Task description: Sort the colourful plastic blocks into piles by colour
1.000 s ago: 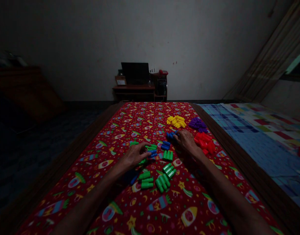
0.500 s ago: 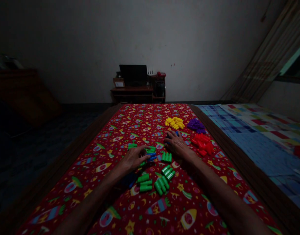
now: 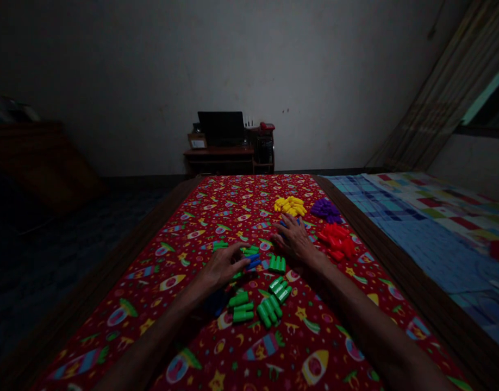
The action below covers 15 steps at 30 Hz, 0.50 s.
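My left hand [image 3: 223, 266] hovers low over the cloth, thumb and forefinger spread. Its thumb tip is at a blue plastic piece with finger-like prongs [image 3: 253, 262]; whether they touch I cannot tell. Beside that hand lie green pronged pieces [image 3: 277, 264], several more nearer to me [image 3: 269, 311], and a dark blue one [image 3: 216, 302] partly under my left wrist. Further out, my right hand [image 3: 294, 239] rests over a small pile of blue pieces [image 3: 300, 222], fingers apart, hiding most of them.
Beyond my right hand are piles of yellow pieces [image 3: 290, 206], purple pieces [image 3: 325, 209] and red pieces [image 3: 337, 241]. All lie on a red patterned cloth [image 3: 209, 347] with a brown border. A bed [image 3: 396, 233] adjoins at right; a desk with a monitor [image 3: 220, 128] stands by the wall.
My right hand's fingers have spread over the blue pile, showing more blue between them. My left hand has hardly moved. The view has tilted slightly.
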Tool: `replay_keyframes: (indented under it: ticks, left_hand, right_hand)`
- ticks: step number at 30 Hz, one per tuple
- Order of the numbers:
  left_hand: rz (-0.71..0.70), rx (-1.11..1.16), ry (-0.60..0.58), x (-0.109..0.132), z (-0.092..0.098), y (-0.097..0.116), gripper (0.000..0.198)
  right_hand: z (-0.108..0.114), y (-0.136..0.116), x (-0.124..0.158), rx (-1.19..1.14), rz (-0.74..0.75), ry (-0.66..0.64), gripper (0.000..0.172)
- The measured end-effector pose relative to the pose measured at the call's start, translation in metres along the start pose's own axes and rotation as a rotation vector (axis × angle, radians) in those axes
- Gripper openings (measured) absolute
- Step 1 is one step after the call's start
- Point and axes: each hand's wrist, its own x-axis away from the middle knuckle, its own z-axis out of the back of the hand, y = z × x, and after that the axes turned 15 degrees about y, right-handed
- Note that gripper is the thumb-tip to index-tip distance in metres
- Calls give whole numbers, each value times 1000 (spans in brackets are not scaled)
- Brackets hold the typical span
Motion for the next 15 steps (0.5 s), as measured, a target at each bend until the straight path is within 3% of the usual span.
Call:
replay_keyframes:
  ticks: [2, 5, 8, 11, 15]
  left_hand:
    - [24, 25, 61, -1, 1, 1, 42]
    - [68, 92, 147, -2, 1, 4, 46]
    - [83, 152, 163, -2, 1, 6, 47]
    - [53, 173, 120, -2, 4, 6, 41]
    - [1, 52, 23, -5, 22, 2, 37]
  right_hand:
    - [8, -16, -7, -120, 4, 19, 33]
    - [16, -44, -10, -359, 37, -67, 32]
    - [17, -62, -8, -382, 75, -165, 26]
    - [19, -56, -9, -331, 52, -175, 24]
    - [24, -20, -16, -191, -162, 7, 28]
